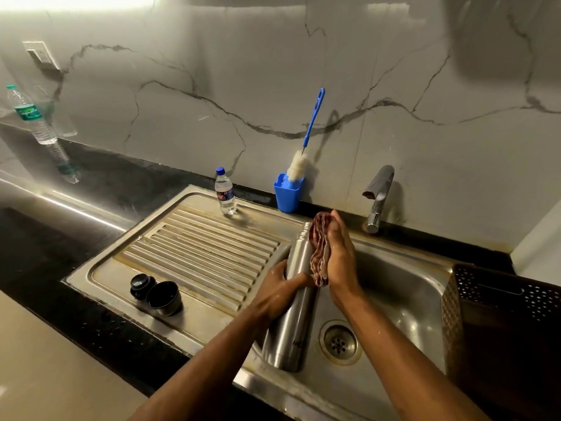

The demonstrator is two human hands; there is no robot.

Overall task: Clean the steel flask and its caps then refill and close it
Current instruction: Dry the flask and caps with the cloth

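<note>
While the left hand (280, 288) grips the uncapped steel flask (296, 296) mid-body, the right hand (340, 256), fingers straight, presses a cloth (318, 253) against it: exterior scrubbing; rinsing likely follows.

Through my headcam feed, two bare forearms reach in from the bottom edge, unsleeved as far as I can see, with no watch, ring or glove on the wet left hand (280, 288) or right hand (340, 256).
</note>
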